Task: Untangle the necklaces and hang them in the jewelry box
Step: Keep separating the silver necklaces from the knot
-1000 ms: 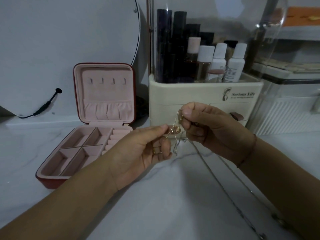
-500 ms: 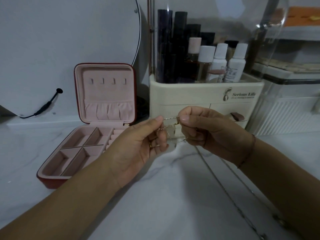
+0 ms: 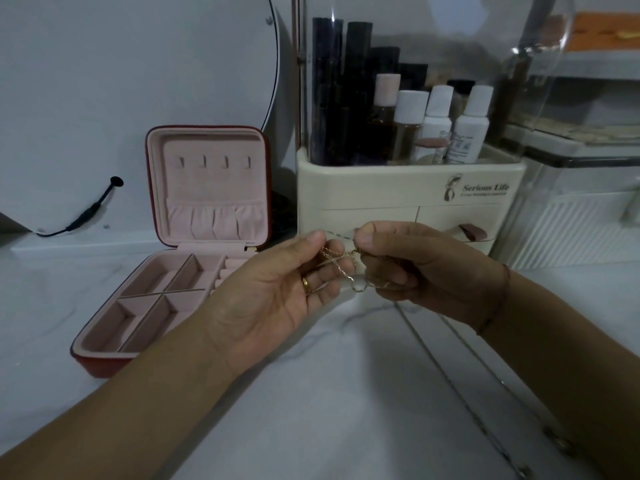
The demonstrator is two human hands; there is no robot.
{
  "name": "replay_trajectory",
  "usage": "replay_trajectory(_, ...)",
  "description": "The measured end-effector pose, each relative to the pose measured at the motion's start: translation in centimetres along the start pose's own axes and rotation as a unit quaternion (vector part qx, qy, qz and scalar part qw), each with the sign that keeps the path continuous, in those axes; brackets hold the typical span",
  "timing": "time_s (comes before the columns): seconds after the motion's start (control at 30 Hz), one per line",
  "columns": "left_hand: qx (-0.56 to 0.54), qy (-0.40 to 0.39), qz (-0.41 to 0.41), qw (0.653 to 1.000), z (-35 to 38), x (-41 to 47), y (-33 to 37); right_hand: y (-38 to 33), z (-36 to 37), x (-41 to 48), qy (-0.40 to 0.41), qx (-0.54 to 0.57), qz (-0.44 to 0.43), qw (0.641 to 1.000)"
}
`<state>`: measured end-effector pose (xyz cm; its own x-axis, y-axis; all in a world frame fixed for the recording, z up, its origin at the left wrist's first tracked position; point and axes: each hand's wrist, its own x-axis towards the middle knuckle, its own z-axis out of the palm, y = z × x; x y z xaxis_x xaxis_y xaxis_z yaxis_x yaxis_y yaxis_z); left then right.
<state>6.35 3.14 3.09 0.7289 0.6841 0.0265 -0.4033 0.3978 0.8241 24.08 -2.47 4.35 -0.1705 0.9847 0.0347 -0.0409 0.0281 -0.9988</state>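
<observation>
Two hands meet above the white worktop [image 3: 311,393], just right of the open jewelry box [image 3: 207,188], its lid hooks bare. The danger, I'd say: pull too hard and the knot cinches tighter, or a fine link snaps. Left hand [image 3: 277,299] is narrow, thumb and fingertips pinching the tangled necklaces [image 3: 343,268]. Right hand [image 3: 426,268] is curled, pinching the other side, with chains trailing down to the worktop.

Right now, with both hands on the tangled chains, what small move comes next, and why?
Probably ease the left hand and right hand slightly apart to loosen the knot: each pinches the necklaces, which cross in a tangle between them, and the hooks in the jewelry box are bare.
</observation>
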Motion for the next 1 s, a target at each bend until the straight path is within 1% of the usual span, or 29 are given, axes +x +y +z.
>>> replay_trajectory(0.13,0.001,-0.001,0.014,1.000,-0.2,0.1,-0.2,0.0,0.0,0.0,-0.005,0.002,0.002,1.000)
replay_trajectory(0.3,-0.044,-0.034,0.015,0.998,-1.2,0.4,0.0,0.0,-0.2,0.1,-0.016,0.023,0.023,0.999)
replay_trajectory(0.43,-0.012,-0.020,0.010,1.000,-0.9,0.2,0.0,-0.1,-0.2,0.0,-0.023,0.018,0.026,0.999)
replay_trajectory(0.5,-0.005,-0.031,0.007,0.999,-0.8,0.1,0.1,-0.1,-0.1,0.0,-0.021,0.012,0.017,1.000)
replay_trajectory(0.53,-0.004,-0.028,0.006,1.000,-0.8,0.1,0.3,-0.2,-0.1,-0.1,-0.015,0.010,0.012,1.000)
replay_trajectory(0.63,-0.008,0.038,0.003,0.999,-1.0,0.3,0.6,-0.5,-0.1,-0.1,0.014,0.012,-0.005,1.000)
replay_trajectory(0.7,-0.032,0.064,0.006,0.997,-0.8,0.3,0.7,-0.6,-0.2,-0.1,0.040,0.030,-0.022,0.999)
replay_trajectory(0.77,-0.051,0.067,0.006,0.996,-0.6,0.3,0.7,-0.6,-0.3,0.1,0.061,0.052,-0.034,0.996)
replay_trajectory(0.87,-0.053,0.065,0.000,0.996,-0.4,0.1,0.8,-0.5,-0.4,0.1,0.068,0.056,-0.055,0.995)
replay_trajectory(1.0,0.021,0.074,-0.002,0.997,-0.8,0.1,0.7,-0.6,-0.6,0.2,0.062,0.078,-0.083,0.992)
